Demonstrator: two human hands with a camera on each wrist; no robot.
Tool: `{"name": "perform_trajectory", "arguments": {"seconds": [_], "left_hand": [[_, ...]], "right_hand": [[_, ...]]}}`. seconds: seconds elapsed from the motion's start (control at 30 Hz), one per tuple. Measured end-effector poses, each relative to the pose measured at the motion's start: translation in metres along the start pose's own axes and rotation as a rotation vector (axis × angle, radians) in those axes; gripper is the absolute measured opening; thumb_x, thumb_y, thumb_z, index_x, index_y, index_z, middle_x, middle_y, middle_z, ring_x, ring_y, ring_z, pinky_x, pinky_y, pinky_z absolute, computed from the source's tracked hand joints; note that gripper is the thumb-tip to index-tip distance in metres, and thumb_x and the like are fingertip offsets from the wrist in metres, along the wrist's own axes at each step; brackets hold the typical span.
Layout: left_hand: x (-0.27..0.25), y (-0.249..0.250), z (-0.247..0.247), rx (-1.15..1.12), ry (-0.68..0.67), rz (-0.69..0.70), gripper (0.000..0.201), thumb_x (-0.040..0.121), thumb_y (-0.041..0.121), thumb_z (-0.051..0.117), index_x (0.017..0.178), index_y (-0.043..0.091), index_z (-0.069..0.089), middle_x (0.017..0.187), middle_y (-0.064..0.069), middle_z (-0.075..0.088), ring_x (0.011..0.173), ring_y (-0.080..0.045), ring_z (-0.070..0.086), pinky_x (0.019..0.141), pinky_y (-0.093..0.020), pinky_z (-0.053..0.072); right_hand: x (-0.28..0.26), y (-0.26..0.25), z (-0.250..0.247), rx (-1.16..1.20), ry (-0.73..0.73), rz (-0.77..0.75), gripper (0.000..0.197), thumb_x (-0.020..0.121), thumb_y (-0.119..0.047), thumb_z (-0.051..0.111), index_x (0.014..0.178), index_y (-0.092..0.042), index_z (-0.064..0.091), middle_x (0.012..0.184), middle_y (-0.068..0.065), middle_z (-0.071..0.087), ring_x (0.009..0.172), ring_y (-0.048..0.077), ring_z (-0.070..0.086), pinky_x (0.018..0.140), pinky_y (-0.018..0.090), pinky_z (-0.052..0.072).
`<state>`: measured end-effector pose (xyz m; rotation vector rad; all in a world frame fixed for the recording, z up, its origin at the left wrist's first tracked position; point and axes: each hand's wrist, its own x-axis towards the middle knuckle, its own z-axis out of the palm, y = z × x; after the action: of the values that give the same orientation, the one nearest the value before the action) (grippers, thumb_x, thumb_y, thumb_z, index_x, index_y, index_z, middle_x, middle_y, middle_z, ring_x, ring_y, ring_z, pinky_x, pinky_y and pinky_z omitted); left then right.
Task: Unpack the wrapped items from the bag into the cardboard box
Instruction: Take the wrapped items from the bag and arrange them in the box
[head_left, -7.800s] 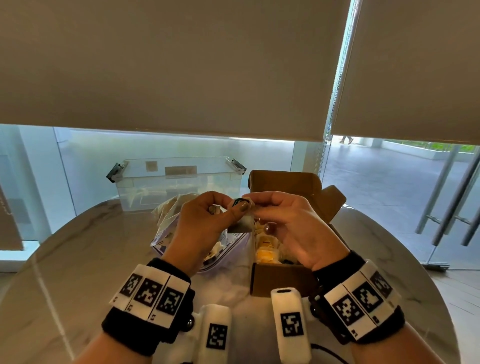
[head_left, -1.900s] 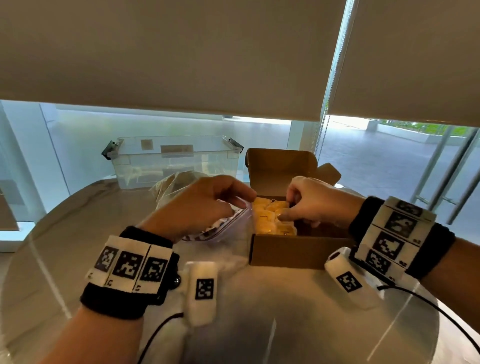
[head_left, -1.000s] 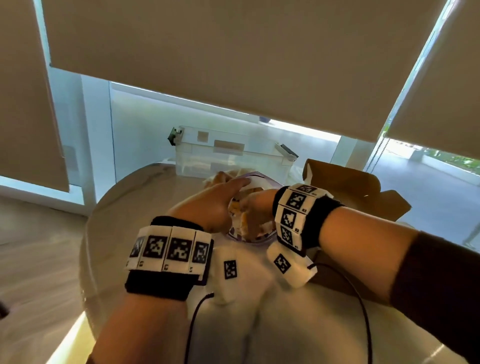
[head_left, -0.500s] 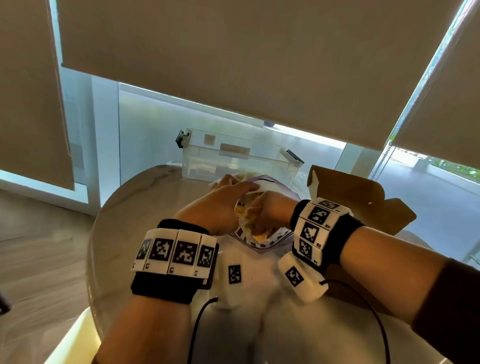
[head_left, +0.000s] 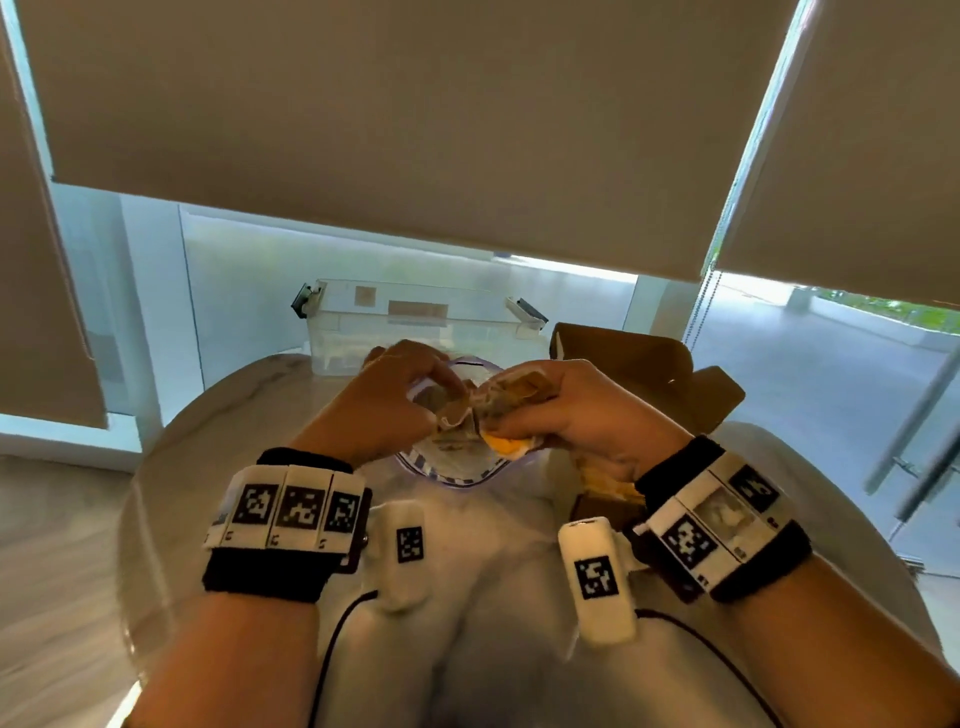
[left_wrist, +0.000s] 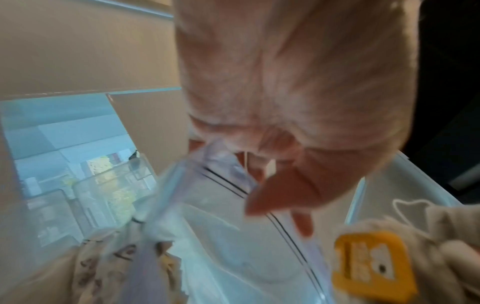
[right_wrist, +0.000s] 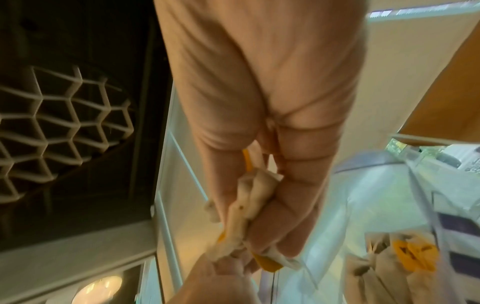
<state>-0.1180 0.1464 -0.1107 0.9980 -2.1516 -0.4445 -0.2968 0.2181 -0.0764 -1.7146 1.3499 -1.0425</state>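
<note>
A clear zip bag (head_left: 451, 465) with a purple-striped rim lies open on the table between my hands. My left hand (head_left: 441, 387) pinches its rim (left_wrist: 226, 164). Just above the bag's mouth, my right hand (head_left: 514, 415) grips a paper-wrapped item (head_left: 506, 400) with a yellow label (left_wrist: 374, 265). The right wrist view shows those fingers (right_wrist: 291, 205) curled round the crumpled wrapper (right_wrist: 246, 209). More wrapped items (right_wrist: 405, 257) remain inside the bag. The open cardboard box (head_left: 654, 374) stands right of the bag, partly hidden behind my right wrist, with wrapped items (head_left: 608, 480) in it.
A clear plastic bin (head_left: 415, 322) with latches stands at the back of the round marble table (head_left: 234, 467). Window glass and lowered blinds lie beyond it. Cables run from both wrist cameras across the table's near part.
My right hand went from the box into the bag and has come up out of it holding a wrapped item. The left hand stayed on the bag's rim. The view swung back to centre.
</note>
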Motion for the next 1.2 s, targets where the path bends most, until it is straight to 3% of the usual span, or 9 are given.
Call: {"name": "perform_trajectory", "arguments": {"seconds": [0.13, 0.23, 0.3, 0.4, 0.47, 0.67, 0.77, 0.9, 1.2], "left_hand": [[0.008, 0.035, 0.010, -0.485, 0.132, 0.021, 0.038, 0.078, -0.015, 0.055, 0.082, 0.022, 0.061, 0.106, 0.007, 0.067, 0.102, -0.006, 0.061, 0.092, -0.026, 0.049], [0.008, 0.065, 0.023, -0.748, -0.028, 0.011, 0.015, 0.097, 0.018, 0.045, 0.104, 0.027, 0.055, 0.105, 0.008, 0.065, 0.098, -0.006, 0.064, 0.083, -0.023, 0.053], [0.007, 0.079, 0.034, -0.730, -0.211, 0.026, 0.026, 0.093, 0.035, 0.043, 0.119, 0.036, 0.041, 0.106, 0.015, 0.057, 0.091, 0.003, 0.064, 0.072, -0.018, 0.054], [0.014, 0.091, 0.051, -0.728, -0.310, 0.035, 0.060, 0.084, 0.027, 0.059, 0.129, 0.045, 0.024, 0.111, 0.018, 0.048, 0.094, -0.003, 0.063, 0.068, -0.022, 0.056], [0.021, 0.094, 0.058, -0.840, -0.302, -0.022, 0.066, 0.077, 0.031, 0.062, 0.131, 0.046, 0.027, 0.115, 0.013, 0.049, 0.096, -0.011, 0.064, 0.071, -0.028, 0.058], [0.025, 0.091, 0.072, -1.071, -0.183, -0.241, 0.039, 0.089, 0.027, 0.054, 0.127, 0.019, 0.051, 0.121, -0.011, 0.061, 0.104, -0.019, 0.065, 0.082, -0.034, 0.057], [0.023, 0.086, 0.072, -1.143, -0.120, -0.273, 0.043, 0.087, 0.025, 0.054, 0.126, 0.007, 0.053, 0.117, -0.017, 0.063, 0.105, -0.024, 0.065, 0.087, -0.036, 0.055], [0.021, 0.080, 0.071, -1.218, -0.119, -0.293, 0.036, 0.090, 0.019, 0.053, 0.124, 0.007, 0.056, 0.115, -0.015, 0.065, 0.105, -0.024, 0.065, 0.088, -0.034, 0.054], [0.018, 0.078, 0.072, -1.368, -0.112, -0.344, 0.020, 0.088, 0.010, 0.056, 0.105, 0.012, 0.064, 0.095, -0.009, 0.069, 0.075, -0.012, 0.067, 0.058, -0.017, 0.056]], "right_hand": [[-0.014, 0.011, -0.016, 0.297, 0.120, -0.077, 0.026, 0.077, 0.003, 0.067, 0.098, -0.011, 0.068, 0.094, 0.007, 0.072, 0.086, 0.018, 0.070, 0.073, 0.024, 0.056], [-0.021, 0.017, -0.022, 0.615, 0.183, -0.120, 0.025, 0.079, 0.009, 0.059, 0.101, -0.003, 0.064, 0.084, 0.009, 0.072, 0.072, 0.016, 0.071, 0.060, 0.022, 0.055], [-0.023, 0.022, -0.023, 0.695, 0.216, -0.137, 0.024, 0.080, 0.010, 0.057, 0.101, -0.001, 0.063, 0.083, 0.010, 0.071, 0.072, 0.018, 0.071, 0.060, 0.024, 0.056], [-0.022, 0.030, -0.028, 0.556, 0.367, -0.156, 0.022, 0.082, 0.001, 0.062, 0.103, -0.007, 0.065, 0.094, 0.012, 0.071, 0.087, 0.021, 0.070, 0.072, 0.031, 0.058], [-0.021, 0.032, -0.032, 0.385, 0.477, -0.183, 0.020, 0.082, 0.001, 0.065, 0.098, -0.012, 0.065, 0.088, 0.006, 0.070, 0.083, 0.012, 0.069, 0.068, 0.022, 0.056], [-0.025, 0.036, -0.033, -0.026, 0.449, -0.205, 0.028, 0.077, -0.004, 0.071, 0.095, -0.024, 0.062, 0.089, -0.003, 0.067, 0.082, 0.009, 0.066, 0.069, 0.017, 0.054], [-0.027, 0.033, -0.032, 0.072, 0.314, -0.184, 0.021, 0.086, -0.005, 0.063, 0.095, -0.023, 0.061, 0.092, -0.001, 0.067, 0.083, 0.007, 0.067, 0.071, 0.016, 0.054], [-0.025, 0.034, -0.027, 0.177, 0.443, -0.124, 0.005, 0.089, -0.016, 0.061, 0.092, -0.021, 0.060, 0.091, 0.004, 0.067, 0.086, 0.017, 0.068, 0.074, 0.027, 0.058], [-0.025, 0.036, -0.033, 0.398, 0.574, -0.043, 0.008, 0.085, -0.005, 0.063, 0.082, -0.011, 0.067, 0.077, 0.008, 0.069, 0.066, 0.016, 0.067, 0.060, 0.024, 0.058]]}}
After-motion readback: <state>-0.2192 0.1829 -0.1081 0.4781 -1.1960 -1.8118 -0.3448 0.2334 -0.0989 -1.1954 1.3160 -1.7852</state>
